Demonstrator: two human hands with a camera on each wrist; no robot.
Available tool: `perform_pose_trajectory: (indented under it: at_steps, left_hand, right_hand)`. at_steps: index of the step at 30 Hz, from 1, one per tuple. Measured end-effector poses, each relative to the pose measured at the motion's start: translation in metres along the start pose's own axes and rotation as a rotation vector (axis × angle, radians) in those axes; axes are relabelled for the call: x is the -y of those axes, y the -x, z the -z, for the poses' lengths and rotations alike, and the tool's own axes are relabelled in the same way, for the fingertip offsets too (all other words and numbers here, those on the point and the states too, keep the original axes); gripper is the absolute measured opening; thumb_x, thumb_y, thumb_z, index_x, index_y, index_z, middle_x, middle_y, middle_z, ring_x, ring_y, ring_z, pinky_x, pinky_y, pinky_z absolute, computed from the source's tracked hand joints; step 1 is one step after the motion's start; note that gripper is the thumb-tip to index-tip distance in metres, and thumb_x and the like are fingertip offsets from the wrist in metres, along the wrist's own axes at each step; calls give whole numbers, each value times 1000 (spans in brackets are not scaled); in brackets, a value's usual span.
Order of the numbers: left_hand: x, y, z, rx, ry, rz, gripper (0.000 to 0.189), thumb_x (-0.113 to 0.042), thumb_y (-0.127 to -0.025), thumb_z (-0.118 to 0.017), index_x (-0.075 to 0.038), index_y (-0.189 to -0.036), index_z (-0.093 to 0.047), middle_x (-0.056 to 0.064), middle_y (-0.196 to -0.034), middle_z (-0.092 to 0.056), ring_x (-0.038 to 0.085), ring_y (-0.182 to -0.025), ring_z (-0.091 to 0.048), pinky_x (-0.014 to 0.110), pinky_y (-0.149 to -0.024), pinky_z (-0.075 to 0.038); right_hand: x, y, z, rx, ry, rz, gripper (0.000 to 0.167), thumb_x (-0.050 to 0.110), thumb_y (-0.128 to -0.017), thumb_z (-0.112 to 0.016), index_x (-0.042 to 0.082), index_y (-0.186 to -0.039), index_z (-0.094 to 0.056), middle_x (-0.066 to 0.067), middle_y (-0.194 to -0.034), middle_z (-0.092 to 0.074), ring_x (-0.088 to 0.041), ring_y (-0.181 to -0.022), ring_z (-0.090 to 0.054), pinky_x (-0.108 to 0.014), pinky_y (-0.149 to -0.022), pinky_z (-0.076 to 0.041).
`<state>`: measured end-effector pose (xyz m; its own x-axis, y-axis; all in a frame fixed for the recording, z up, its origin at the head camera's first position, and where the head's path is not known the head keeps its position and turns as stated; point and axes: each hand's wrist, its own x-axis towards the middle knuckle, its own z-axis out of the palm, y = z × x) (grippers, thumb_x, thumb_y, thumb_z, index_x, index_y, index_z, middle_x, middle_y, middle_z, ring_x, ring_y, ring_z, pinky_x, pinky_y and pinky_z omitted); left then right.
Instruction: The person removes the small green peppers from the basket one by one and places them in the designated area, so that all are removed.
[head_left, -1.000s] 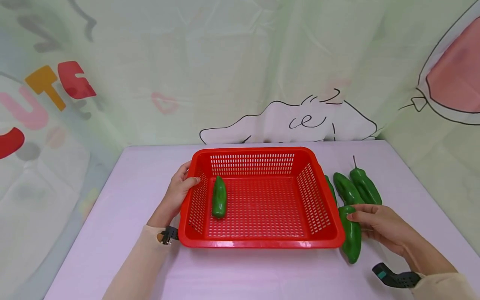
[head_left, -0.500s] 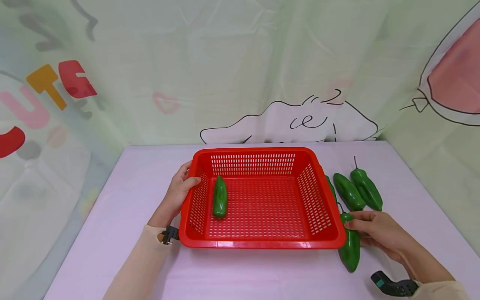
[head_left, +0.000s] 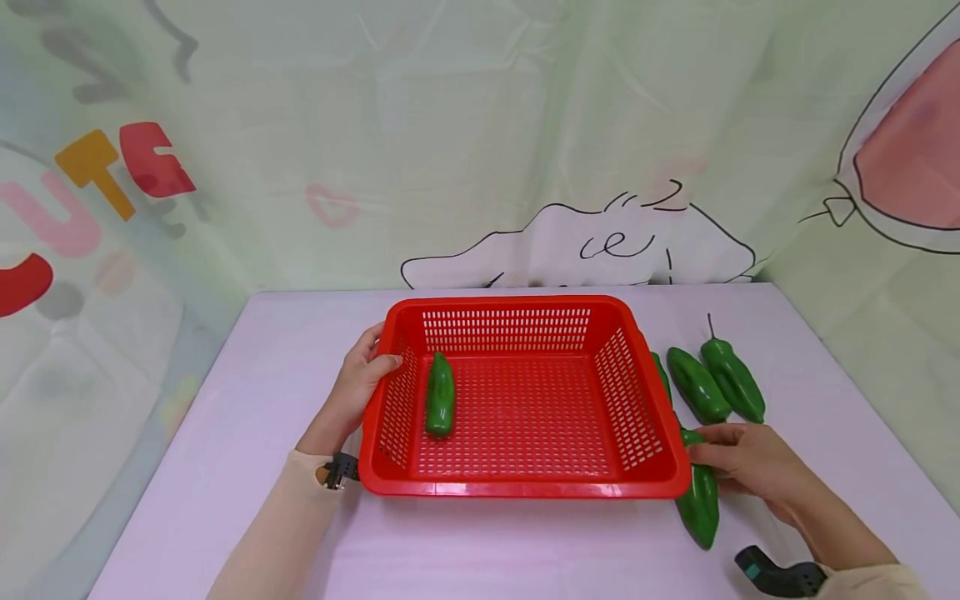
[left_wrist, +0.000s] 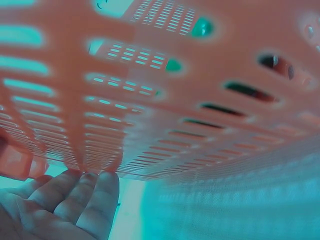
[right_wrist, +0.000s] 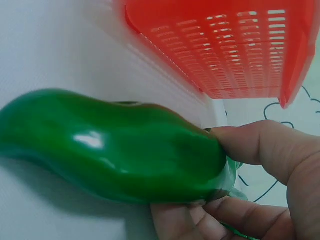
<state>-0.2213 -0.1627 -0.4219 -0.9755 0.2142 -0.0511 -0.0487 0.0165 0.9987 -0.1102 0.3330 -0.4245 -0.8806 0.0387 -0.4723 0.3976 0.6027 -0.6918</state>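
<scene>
My left hand (head_left: 358, 379) holds a red plastic basket (head_left: 517, 488) by its left rim, thumb over the edge. In the left wrist view the fingers (left_wrist: 97, 200) lie against the outside of its slotted wall. Inside the basket, towards the left, lies one green pepper (head_left: 440, 396). Just right of the basket, my right hand (head_left: 757, 462) pinches another green pepper (head_left: 699, 508) near its stem end, between thumb and fingers. The right wrist view shows this pepper (right_wrist: 115, 150) close up, its tapered end pointing away from the hand.
Two more green peppers, one (head_left: 697, 385) beside a long-stemmed one (head_left: 732, 379), lie beyond my right hand. A further pepper (head_left: 662, 375) is partly hidden behind the basket's right rim. A patterned cloth (head_left: 480, 150) hangs behind the pale table (head_left: 285, 350).
My right hand has moved slightly towards me with the pepper, which has shifted away from the other peppers. The left hand and the basket have stayed in place.
</scene>
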Motion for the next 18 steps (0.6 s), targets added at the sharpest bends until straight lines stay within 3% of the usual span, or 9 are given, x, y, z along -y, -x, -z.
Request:
perform_pose_trajectory:
  at_steps: [8,18]
  left_hand:
    - [-2,1,-1,-8,-2,9,62,-7,-102,-50,-12,-161,-30,19,-152,-51,44,-125,-61,47,-86,-63]
    - [-2,2,-1,-5,3,7,63,-7,-102,-51,-12,-161,-30,18,-152,-51,47,-127,-59,49,-87,-62]
  right_hand:
    - [6,2,-2,-9,15,0,60,24,-99,-67,-21,-134,-50,-30,-115,-69,-23,-89,-72,-50,-81,-65]
    - [12,9,10,-50,56,-5,70,41,-103,-61,-18,-139,-49,-33,-124,-64,-25,-96,-71,-47,-81,-65]
